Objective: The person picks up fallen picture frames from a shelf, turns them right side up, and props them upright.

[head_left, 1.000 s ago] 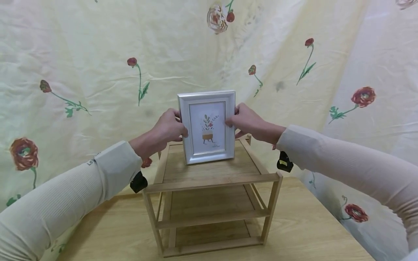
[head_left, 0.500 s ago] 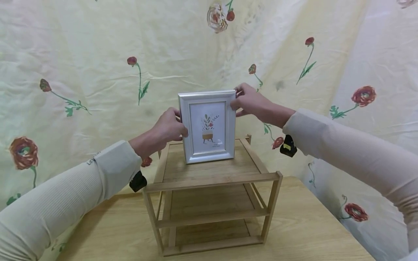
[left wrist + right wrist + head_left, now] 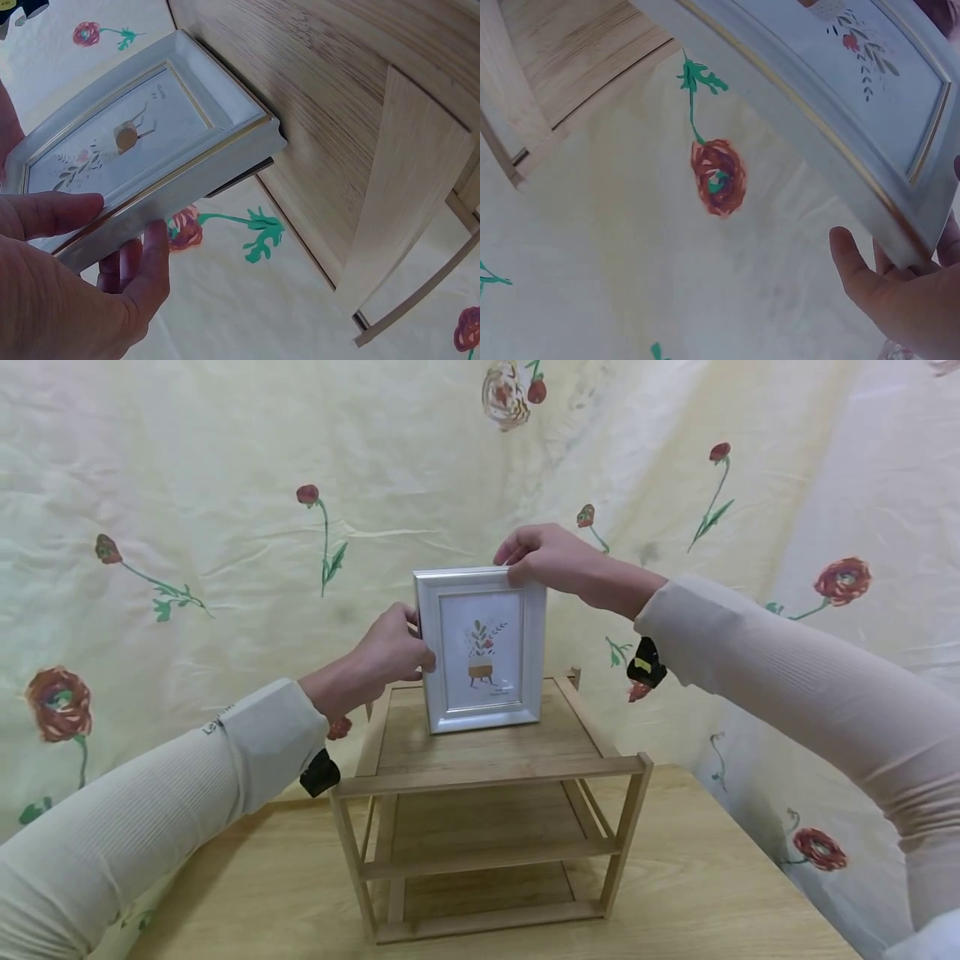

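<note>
A silver-white picture frame [image 3: 480,720] with a potted-plant print stands nearly upright on the top tier of a wooden three-tier rack [image 3: 495,768]. My left hand [image 3: 382,652] grips the frame's left side, thumb on the front and fingers behind. In the left wrist view, a thin dark piece [image 3: 240,178] sticks out behind the frame's lower end. At the upper right corner, my right hand [image 3: 562,564] holds the top edge between its thumb in front and fingers behind. One finger [image 3: 847,255] extends away from the frame in the right wrist view.
The rack rests on a light wood table [image 3: 697,860]; its lower shelves [image 3: 487,818] show beneath the top. A pale cloth with printed flowers [image 3: 225,460] hangs behind and to the sides. A black wrist device [image 3: 647,664] sits under the right cuff.
My right hand has slid up the frame's right side and over to its top right corner. The left hand keeps its grip, and the frame stays in the same spot on the rack.
</note>
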A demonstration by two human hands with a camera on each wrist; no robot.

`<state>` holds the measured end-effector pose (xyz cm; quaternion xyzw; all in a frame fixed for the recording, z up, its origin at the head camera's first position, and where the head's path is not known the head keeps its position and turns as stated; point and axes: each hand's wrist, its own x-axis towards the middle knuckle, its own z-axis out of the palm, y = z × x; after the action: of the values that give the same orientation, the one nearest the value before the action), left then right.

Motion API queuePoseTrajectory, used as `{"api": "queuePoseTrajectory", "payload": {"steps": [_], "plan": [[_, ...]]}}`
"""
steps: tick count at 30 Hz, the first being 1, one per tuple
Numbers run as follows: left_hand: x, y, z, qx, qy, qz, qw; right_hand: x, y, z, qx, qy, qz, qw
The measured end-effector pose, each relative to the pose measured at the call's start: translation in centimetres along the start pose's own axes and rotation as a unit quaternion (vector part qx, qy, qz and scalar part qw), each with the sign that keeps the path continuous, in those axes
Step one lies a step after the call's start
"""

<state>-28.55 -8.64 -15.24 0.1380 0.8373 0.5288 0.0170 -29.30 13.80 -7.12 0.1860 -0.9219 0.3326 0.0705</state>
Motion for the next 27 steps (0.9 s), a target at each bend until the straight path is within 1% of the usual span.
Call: {"api": "queuePoseTrajectory", "payload": {"steps": [3, 7, 11, 17, 20, 23, 25, 27], "plan": [[0.1, 0.0, 0.0, -0.005, -0.003, 0.000, 1.0000, 0.3, -0.8, 0.5, -0.022, -0.008, -0.012, 1.000], [0.1, -0.1, 0.0, -0.006, -0.004, -0.002, 1.0000, 0.8, -1.8, 0.9, -0.063, -0.014, -0.029, 0.997], [0.1, 0.0, -0.1, -0.004, -0.003, -0.003, 1.0000, 1.3, -2.8, 1.1, -0.113, -0.017, -0.046, 0.992], [0.2, 0.1, -0.2, 0.004, -0.004, -0.007, 1.0000, 2.0, -4.2, 1.1, -0.178, -0.050, -0.069, 0.980], [0.3, 0.2, -0.2, 0.007, -0.006, -0.007, 0.9999, 2.4, -4.8, 1.1, -0.216, -0.070, -0.081, 0.971], [0.3, 0.2, -0.3, 0.007, -0.007, -0.007, 0.9999, 2.6, -5.2, 1.3, -0.247, -0.082, -0.090, 0.961], [0.3, 0.1, -0.3, 0.004, -0.007, -0.008, 0.9999, 2.7, -5.4, 1.4, -0.256, -0.083, -0.092, 0.959], [0.3, 0.0, -0.3, 0.001, -0.008, -0.008, 0.9999, 2.7, -5.4, 1.6, -0.257, -0.083, -0.092, 0.959]]}}
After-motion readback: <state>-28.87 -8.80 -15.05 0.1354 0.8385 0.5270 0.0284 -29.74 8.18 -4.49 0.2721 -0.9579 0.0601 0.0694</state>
